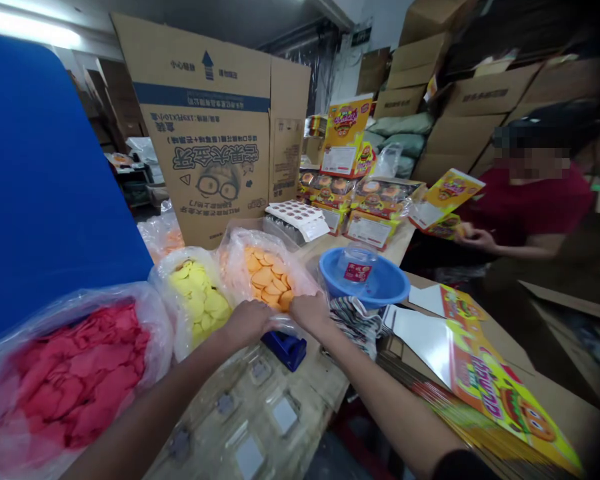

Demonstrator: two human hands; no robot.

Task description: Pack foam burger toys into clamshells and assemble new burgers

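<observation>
Both my hands are at the near rim of a plastic bag full of thin orange round pieces. My left hand is closed on the rim's left side, fingers curled down. On the right side my right hand grips the same rim, its fingertips partly hidden. Just below the bag sits a dark blue tape dispenser. To the left stand a bag of yellow pieces and a larger open bag of red pieces. Transparent plastic packs with pale squares lie in front of me.
A blue basin holds a transparent tub; a striped cloth lies beside it. Printed cardboard sheets are stacked at right. Behind stand a large carton and display boxes. A co-worker handles a yellow box at right.
</observation>
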